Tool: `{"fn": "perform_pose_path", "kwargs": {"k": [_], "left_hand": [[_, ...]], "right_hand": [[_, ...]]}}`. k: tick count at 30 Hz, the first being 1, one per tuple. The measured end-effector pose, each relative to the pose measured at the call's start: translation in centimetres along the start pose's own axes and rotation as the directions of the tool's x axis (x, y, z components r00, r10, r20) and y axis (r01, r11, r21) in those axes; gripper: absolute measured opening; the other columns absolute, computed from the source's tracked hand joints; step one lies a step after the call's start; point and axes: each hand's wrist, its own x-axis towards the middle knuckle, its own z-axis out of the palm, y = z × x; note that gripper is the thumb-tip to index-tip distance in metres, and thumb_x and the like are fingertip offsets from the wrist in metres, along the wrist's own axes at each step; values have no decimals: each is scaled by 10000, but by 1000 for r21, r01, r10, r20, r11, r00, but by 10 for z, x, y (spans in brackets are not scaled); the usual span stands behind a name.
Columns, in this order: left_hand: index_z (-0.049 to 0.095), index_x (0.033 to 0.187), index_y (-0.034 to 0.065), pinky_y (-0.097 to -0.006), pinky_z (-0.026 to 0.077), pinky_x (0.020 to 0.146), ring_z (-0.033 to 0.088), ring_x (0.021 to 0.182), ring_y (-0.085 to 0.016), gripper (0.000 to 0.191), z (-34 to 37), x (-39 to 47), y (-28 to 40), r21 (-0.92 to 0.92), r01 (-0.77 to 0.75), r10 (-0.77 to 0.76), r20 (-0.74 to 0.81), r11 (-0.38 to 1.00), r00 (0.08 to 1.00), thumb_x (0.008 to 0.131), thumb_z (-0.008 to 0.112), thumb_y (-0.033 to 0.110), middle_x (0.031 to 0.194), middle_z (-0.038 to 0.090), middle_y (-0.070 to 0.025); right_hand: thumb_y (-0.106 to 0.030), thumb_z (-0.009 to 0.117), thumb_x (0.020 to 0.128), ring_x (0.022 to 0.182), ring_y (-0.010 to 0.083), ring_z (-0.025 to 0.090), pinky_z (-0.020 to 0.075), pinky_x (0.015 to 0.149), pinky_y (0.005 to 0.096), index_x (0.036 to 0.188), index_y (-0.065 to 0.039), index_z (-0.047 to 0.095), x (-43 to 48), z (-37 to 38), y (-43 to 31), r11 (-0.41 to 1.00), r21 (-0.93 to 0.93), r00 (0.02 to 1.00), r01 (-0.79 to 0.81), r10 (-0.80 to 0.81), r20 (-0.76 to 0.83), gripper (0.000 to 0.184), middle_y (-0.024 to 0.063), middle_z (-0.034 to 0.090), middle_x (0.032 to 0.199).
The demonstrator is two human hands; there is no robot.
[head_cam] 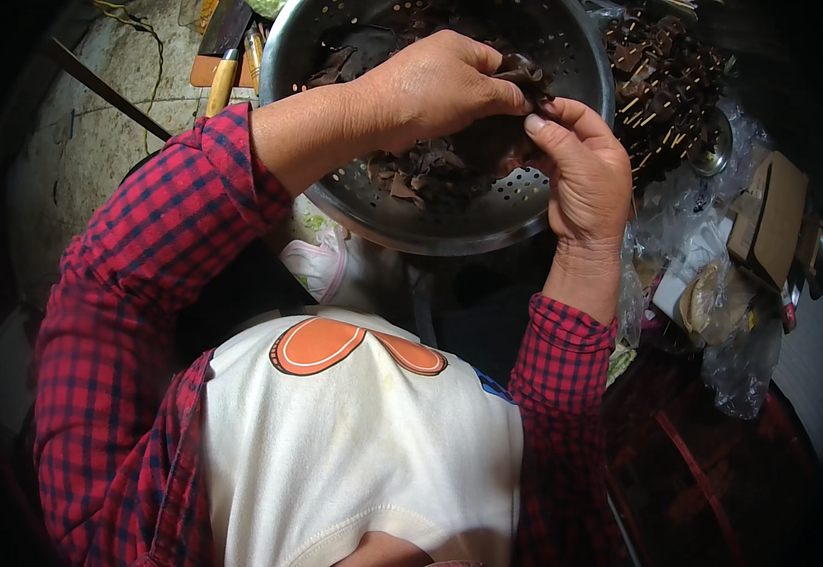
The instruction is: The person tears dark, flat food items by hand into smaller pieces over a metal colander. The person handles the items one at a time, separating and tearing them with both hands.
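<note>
A round metal colander [429,244] with punched holes holds dark brown, leafy pieces [426,170] that look like wood ear fungus. Over its right half, my left hand [447,85] pinches a dark crumpled piece [525,74] between thumb and fingers. My right hand [585,156] meets it there, its thumb and forefinger closed on the lower edge of the same dark material. The fingertips of both hands nearly touch. Whether a stick is inside the held piece cannot be told.
Right of the colander lies a heap of dark pieces on thin wooden skewers [659,92]. Clear plastic bags [695,205] and a cardboard box [769,205] are beside it. A cleaver with a wooden handle [223,81] lies upper left, near a long thin bar [110,92].
</note>
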Motion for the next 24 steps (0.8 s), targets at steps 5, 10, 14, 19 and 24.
{"fn": "perform_pose_path", "kwargs": {"k": [5, 10, 14, 19, 24], "left_hand": [[693, 1067, 23, -261, 522, 837, 660, 840, -118, 276, -1, 1, -3, 128, -42, 44, -15, 991, 999, 908, 656, 246, 881, 704, -52], [697, 1047, 18, -265, 529, 800, 653, 809, -112, 262, 0, 2, -5, 139, -33, 36, -18, 990, 999, 904, 656, 234, 859, 698, -49], [692, 1021, 9, -265, 542, 745, 655, 764, -117, 243, 5, 0, -7, -15, -31, 31, 10, 999, 999, 899, 653, 214, 839, 692, -57], [677, 967, -10, -255, 549, 700, 656, 726, -122, 203, 9, 1, -14, -258, 26, -18, 33, 966, 999, 884, 647, 173, 815, 684, -66], [666, 932, -16, -254, 553, 688, 656, 715, -123, 160, 12, -3, -11, -410, 116, -99, 63, 905, 993, 871, 638, 130, 809, 679, -64]], "right_hand": [[34, 676, 821, 689, 50, 584, 490, 629, 170, 975, 38, 652, 0, 2, 3, 991, -124, 998, 41, -46, -39, 157, 16, 646, 827], [16, 689, 801, 651, 7, 521, 430, 591, 142, 941, 22, 669, 0, 2, 3, 973, -222, 996, 58, -72, -53, 142, -40, 606, 762], [12, 684, 773, 624, -3, 495, 407, 570, 142, 906, 7, 675, 1, 0, 6, 967, -240, 994, 91, -102, -34, 133, -60, 586, 725], [16, 670, 751, 612, -1, 487, 401, 559, 147, 883, 3, 672, 0, 4, 6, 961, -251, 990, 119, -133, -37, 133, -61, 580, 717], [19, 668, 760, 631, 18, 531, 434, 575, 157, 882, 13, 667, -1, 4, 8, 954, -270, 990, 130, -142, -25, 123, -33, 608, 731]]}}
